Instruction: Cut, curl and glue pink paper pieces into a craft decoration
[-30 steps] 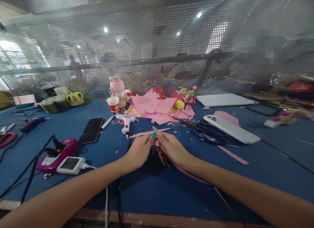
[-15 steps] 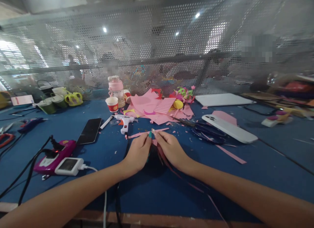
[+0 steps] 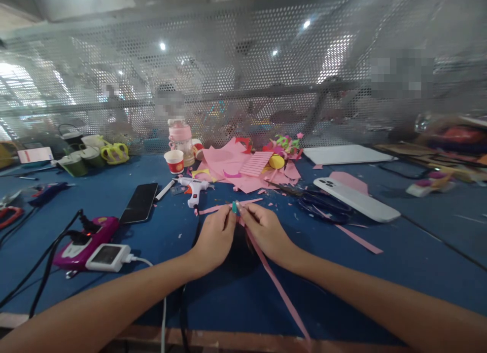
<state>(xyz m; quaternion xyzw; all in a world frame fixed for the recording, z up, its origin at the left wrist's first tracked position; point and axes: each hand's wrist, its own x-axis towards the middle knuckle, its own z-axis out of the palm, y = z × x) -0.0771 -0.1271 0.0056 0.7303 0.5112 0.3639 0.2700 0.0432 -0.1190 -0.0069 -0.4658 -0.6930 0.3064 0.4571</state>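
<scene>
My left hand (image 3: 216, 236) and my right hand (image 3: 266, 232) meet at the middle of the blue table, fingertips pinched close together. A long pink paper strip (image 3: 279, 287) runs from between the fingers, under my right hand, down to the table's front edge. Both hands pinch its upper end, which the fingers mostly cover. Just beyond the fingertips another pink strip (image 3: 213, 209) lies flat. A white glue gun (image 3: 196, 189) rests to the left of it. Dark scissors (image 3: 323, 206) lie to the right of my right hand.
Pink paper sheets (image 3: 224, 160) are heaped at the back, beside a paper cup (image 3: 174, 162) and a bottle (image 3: 180, 140). A black phone (image 3: 139, 203) and a purple power strip (image 3: 106, 231) with cables lie left. A white phone (image 3: 359, 200) lies right.
The long pink strip has swung from a twisted, dim line into a flatter, brighter one that hangs further left at the front edge. Both hands have barely moved and remain pinched.
</scene>
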